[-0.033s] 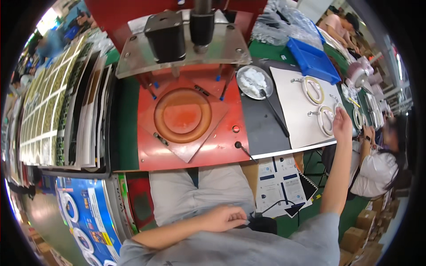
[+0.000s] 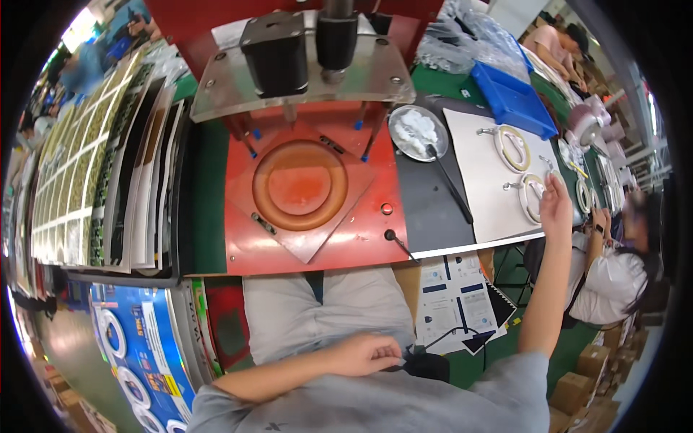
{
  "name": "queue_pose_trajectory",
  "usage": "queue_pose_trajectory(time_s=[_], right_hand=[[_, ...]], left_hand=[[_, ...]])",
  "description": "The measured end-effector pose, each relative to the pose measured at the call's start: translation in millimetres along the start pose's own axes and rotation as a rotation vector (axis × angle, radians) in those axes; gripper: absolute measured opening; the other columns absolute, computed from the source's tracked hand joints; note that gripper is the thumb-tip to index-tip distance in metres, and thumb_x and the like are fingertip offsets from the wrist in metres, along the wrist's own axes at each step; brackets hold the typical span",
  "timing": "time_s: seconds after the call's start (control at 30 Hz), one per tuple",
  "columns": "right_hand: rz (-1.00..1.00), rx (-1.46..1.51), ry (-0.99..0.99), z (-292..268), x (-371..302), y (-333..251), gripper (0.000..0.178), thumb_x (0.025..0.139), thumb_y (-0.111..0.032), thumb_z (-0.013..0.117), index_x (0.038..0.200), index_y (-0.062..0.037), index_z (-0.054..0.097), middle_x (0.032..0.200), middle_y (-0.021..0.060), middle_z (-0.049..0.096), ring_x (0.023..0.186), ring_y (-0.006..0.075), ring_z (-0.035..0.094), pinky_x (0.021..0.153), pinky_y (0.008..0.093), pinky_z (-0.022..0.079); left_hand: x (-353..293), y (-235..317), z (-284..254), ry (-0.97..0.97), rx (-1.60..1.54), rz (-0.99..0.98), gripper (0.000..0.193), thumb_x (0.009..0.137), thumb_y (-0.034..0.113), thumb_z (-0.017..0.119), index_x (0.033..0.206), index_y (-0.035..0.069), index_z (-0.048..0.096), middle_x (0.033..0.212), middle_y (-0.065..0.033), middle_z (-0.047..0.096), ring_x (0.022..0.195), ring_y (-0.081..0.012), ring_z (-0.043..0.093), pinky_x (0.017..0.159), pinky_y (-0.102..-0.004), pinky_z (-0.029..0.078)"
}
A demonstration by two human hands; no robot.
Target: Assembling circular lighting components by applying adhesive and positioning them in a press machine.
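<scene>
A seated worker's right hand [image 2: 556, 206] reaches far to the right, fingers loosely spread over the nearer ring-shaped part [image 2: 533, 196] on a white sheet [image 2: 480, 180]; whether it has gripped the ring cannot be told. A second ring [image 2: 512, 148] lies just beyond it on the same sheet. The left hand [image 2: 372, 353] rests near the lap, fingers curled and pinched at a small black object [image 2: 426, 364] joined to a thin cable.

The round seat [image 2: 299, 185] of the red press fixture [image 2: 310, 202] directly ahead stands bare, so by the look of it no ring is loaded yet and the pick-up is only beginning; both rings remain on the sheet.

Above the fixture hangs a clear plate [image 2: 303, 83] carrying a black motor block [image 2: 274, 54] and a cylinder. A metal dish of white paste [image 2: 417, 132] with a dark-handled tool sits right of the fixture, and a blue bin [image 2: 512, 97] lies farther right on the green surface [image 2: 209, 195]. Printed sheets are stacked upright at left [image 2: 101, 180]. A printed instruction sheet [image 2: 455, 303] hangs below the surface edge. A co-worker in white [image 2: 610, 278] sits at right, cartons near the floor beside them.
</scene>
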State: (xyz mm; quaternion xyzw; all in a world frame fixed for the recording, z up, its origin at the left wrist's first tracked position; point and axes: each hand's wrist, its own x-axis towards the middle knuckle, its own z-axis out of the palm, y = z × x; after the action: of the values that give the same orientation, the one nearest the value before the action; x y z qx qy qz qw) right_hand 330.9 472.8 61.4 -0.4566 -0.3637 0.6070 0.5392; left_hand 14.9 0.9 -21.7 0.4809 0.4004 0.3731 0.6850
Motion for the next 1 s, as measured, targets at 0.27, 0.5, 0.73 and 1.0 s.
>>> queue_pose_trajectory(time_s=[0.27,0.5,0.73,1.0], right_hand=[[-0.207,-0.746,-0.624,181.3,-215.5,74.9,0.02,0.108,-0.014,0.062,0.104,0.0033,0.071,0.079,0.0062,0.068,0.054,0.0051,0.052,0.051,0.0213,0.04],[-0.338,-0.709,-0.477,187.5,-197.0,160.1,0.027,0.11,-0.022,0.061,0.104,0.003,0.069,0.091,0.0025,0.067,0.082,0.0084,0.057,0.076,0.0253,0.049],[-0.445,-0.788,-0.319,202.7,-212.9,152.0,0.031,0.109,-0.025,0.064,0.104,0.0051,0.068,0.093,0.0013,0.06,0.084,0.0107,0.049,0.076,0.0263,0.045],[-0.558,-0.914,-0.377,183.8,-178.7,158.4,0.04,0.104,-0.031,0.07,0.092,0.0074,0.072,0.082,0.0195,0.068,0.073,0.0289,0.062,0.069,0.0412,0.053]], left_hand=[[1.4,3.9,-10.6,0.084,0.018,0.119,0.016,0.098,0.018,0.072,0.101,0.003,0.069,0.089,-0.0091,0.074,0.076,-0.0209,0.07,0.071,-0.0361,0.055],[-81.7,58.6,-67.4,0.403,0.124,0.228,0.013,0.098,0.016,0.073,0.1,0.004,0.072,0.092,-0.0103,0.075,0.081,-0.0223,0.073,0.072,-0.0374,0.057],[-262.7,83.2,-95.7,1.772,0.366,-0.117,0.012,0.101,0.009,0.07,0.11,0.003,0.072,0.094,0.0015,0.071,0.084,-0.0061,0.064,0.073,-0.0244,0.053],[-387.9,38.8,0.1,2.071,0.979,-1.455,0.055,0.09,0.035,0.08,0.117,-0.009,0.059,0.11,-0.0298,0.066,0.108,-0.0462,0.065,0.095,-0.0512,0.053]])
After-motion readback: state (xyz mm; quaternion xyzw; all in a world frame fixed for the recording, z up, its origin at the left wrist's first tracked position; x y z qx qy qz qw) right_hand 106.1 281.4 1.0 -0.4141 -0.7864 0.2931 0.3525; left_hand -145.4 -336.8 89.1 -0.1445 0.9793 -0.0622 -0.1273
